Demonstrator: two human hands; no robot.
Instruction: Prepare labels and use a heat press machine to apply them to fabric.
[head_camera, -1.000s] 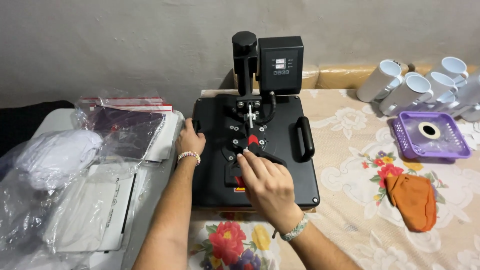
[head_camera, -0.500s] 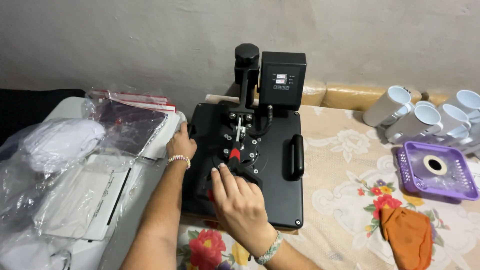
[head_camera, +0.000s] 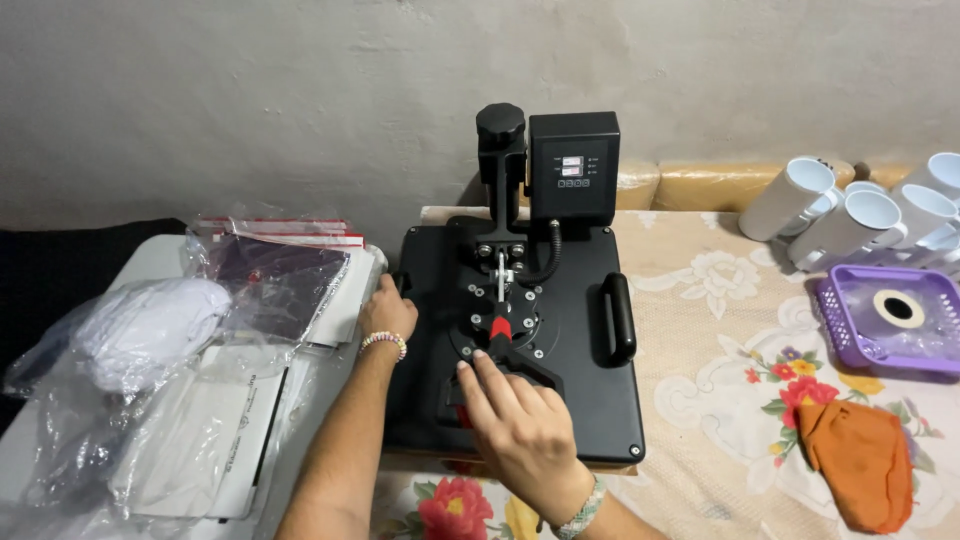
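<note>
Head view, looking down on a black heat press (head_camera: 560, 300) that stands on a counter (head_camera: 720, 330) covered with a cream, flower-printed cloth. The press serves as landmark throughout.

The right hand (head_camera: 520, 425) lies palm down on the near part of the press's top plate, its fingers (head_camera: 478, 372) spread flat and open, gripping nothing; the fingertips touch the black lever arm just below the red-collared handle (head_camera: 500, 328) at the plate's centre. The left hand (head_camera: 386, 315) rests against the left edge of the press, fingers curled onto the rim; whether they clasp it cannot be told. Each wrist wears a beaded bracelet.

At the back of the press rise a black column with a round knob (head_camera: 500, 125) and, beside it, a black control box (head_camera: 572, 165). A black bar handle (head_camera: 618, 318) sits on the right side of the plate.

Left of the press: clear plastic bags (head_camera: 150, 400) holding white and dark folded cloth, on a white surface. Right of the press: white mugs (head_camera: 860, 210) lying on their sides at the far edge, a purple basket (head_camera: 835, 325) holding a tape roll, and nearer, an orange cloth (head_camera: 862, 462).
</note>
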